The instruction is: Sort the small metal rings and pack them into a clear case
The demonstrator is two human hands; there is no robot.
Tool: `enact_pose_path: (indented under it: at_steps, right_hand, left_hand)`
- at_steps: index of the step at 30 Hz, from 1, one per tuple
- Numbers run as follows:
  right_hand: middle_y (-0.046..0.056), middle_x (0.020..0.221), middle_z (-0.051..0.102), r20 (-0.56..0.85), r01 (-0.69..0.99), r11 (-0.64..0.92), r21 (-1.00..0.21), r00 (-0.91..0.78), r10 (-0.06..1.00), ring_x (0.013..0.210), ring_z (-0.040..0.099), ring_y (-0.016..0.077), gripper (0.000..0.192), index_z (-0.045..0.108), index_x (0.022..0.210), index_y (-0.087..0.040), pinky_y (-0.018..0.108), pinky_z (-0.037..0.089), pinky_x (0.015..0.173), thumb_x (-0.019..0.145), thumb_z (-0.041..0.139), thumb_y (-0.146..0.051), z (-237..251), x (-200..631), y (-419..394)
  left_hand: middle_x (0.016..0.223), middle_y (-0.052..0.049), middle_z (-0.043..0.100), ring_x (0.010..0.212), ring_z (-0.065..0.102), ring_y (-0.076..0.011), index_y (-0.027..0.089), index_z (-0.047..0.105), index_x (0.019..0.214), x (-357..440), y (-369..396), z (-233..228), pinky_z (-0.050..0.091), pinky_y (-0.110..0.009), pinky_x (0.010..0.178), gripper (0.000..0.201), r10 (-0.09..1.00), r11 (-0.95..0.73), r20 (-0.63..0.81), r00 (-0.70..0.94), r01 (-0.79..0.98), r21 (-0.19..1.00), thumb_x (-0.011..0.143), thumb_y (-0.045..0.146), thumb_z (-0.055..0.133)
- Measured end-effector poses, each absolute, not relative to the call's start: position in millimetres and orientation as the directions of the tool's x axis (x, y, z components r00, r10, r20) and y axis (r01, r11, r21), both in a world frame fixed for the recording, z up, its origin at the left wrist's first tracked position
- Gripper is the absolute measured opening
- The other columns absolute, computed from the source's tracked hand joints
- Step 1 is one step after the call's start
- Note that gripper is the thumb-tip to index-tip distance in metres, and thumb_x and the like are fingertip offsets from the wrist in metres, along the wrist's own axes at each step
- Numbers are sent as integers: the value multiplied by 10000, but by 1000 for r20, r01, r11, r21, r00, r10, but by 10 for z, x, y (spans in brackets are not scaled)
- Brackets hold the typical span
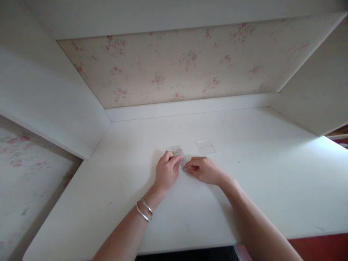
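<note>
My left hand (167,169) is closed on a small clear plastic bag (177,149) with little coloured bits showing in it, low over the white desk. Close on its right, my right hand (202,169) has thumb and fingertips pinched together by the bag's lower right corner. Whatever sits in that pinch is too small to make out. Just beyond the right hand, a second clear plastic bag (206,147) lies flat, apart from both hands. Two silver bangles (144,210) circle my left wrist.
The white desktop (130,145) runs between a left side panel (54,83) and a right side panel (315,79). Floral wallpaper (168,69) covers the back below an overhead board (163,18). A small dark mark (110,203) shows at left.
</note>
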State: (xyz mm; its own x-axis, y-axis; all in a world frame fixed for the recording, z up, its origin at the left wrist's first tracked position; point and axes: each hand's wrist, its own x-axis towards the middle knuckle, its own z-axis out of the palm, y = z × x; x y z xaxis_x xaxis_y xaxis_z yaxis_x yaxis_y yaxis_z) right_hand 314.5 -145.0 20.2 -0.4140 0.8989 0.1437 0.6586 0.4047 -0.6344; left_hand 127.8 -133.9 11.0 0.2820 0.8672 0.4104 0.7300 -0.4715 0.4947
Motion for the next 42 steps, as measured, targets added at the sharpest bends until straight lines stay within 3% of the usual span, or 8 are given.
enact_pose_path:
  at_steps: [5, 8, 14, 20, 25, 32, 37, 42]
  right_hand:
    - [-1, 729, 643, 110, 703, 456, -546, -479, 871, 613, 547, 120, 198, 711, 846, -287, 222, 344, 567, 833, 515, -260, 207, 3148, -1472]
    - [-5, 682, 618, 105, 713, 465, -525, -488, 867, 596, 529, 113, 229, 702, 747, -267, 223, 319, 557, 842, 495, -242, 198, 3145, -1465]
    - [-1, 706, 614, 138, 691, 481, -540, -491, 860, 624, 526, 111, 232, 691, 791, -251, 220, 335, 573, 863, 472, -225, 203, 3156, -1470]
    - [15, 745, 611, 264, 649, 428, -629, -338, 903, 623, 529, 109, 230, 674, 876, -223, 220, 375, 571, 902, 453, -279, 201, 3141, -1447]
    - [31, 744, 594, 404, 647, 431, -629, -203, 892, 641, 531, 119, 242, 671, 917, -205, 232, 395, 598, 913, 449, -300, 130, 3045, -1399]
    - [20, 734, 592, 349, 703, 383, -599, -202, 915, 658, 542, 125, 245, 690, 903, -233, 232, 401, 608, 906, 455, -305, 29, 2990, -1349]
    - [20, 754, 619, 391, 710, 311, -632, -54, 919, 638, 551, 123, 253, 687, 931, -223, 236, 405, 609, 898, 464, -338, 62, 3047, -1338]
    - [18, 744, 629, 384, 711, 302, -635, -49, 922, 637, 557, 128, 257, 690, 913, -222, 235, 401, 605, 892, 463, -341, 87, 3062, -1338]
  left_hand:
    - [790, -19, 501, 723, 506, -112, 253, 688, 942, 1303, -1311, 118, 423, -238, 702, 215, 867, -476, 375, 328, 766, 432, 909, 292, 479]
    - [815, -22, 526, 740, 523, -115, 240, 662, 999, 1280, -1325, 126, 431, -240, 725, 233, 872, -463, 391, 295, 757, 461, 924, 294, 448]
    - [869, -34, 576, 794, 565, -123, 201, 628, 984, 1204, -1421, 157, 449, -230, 753, 257, 883, -439, 397, 248, 735, 516, 940, 312, 400]
    - [867, -22, 592, 762, 587, -115, 232, 635, 1004, 1183, -1517, 174, 462, -218, 700, 275, 884, -461, 307, 352, 763, 453, 945, 305, 377]
    - [917, -21, 608, 828, 604, -136, 260, 642, 1010, 1243, -1560, 173, 474, -236, 713, 277, 841, -539, 206, 500, 752, 379, 943, 296, 375]
    - [953, -20, 606, 805, 611, -157, 265, 640, 983, 1296, -1588, 162, 472, -263, 654, 274, 812, -575, 122, 571, 747, 334, 939, 319, 374]
    - [952, -27, 599, 795, 611, -165, 240, 626, 959, 1301, -1586, 171, 468, -271, 645, 281, 807, -576, 86, 584, 748, 330, 945, 291, 349]
    - [957, -49, 588, 773, 611, -178, 199, 598, 942, 1311, -1598, 155, 468, -282, 633, 247, 788, -604, 68, 612, 745, 285, 937, 238, 354]
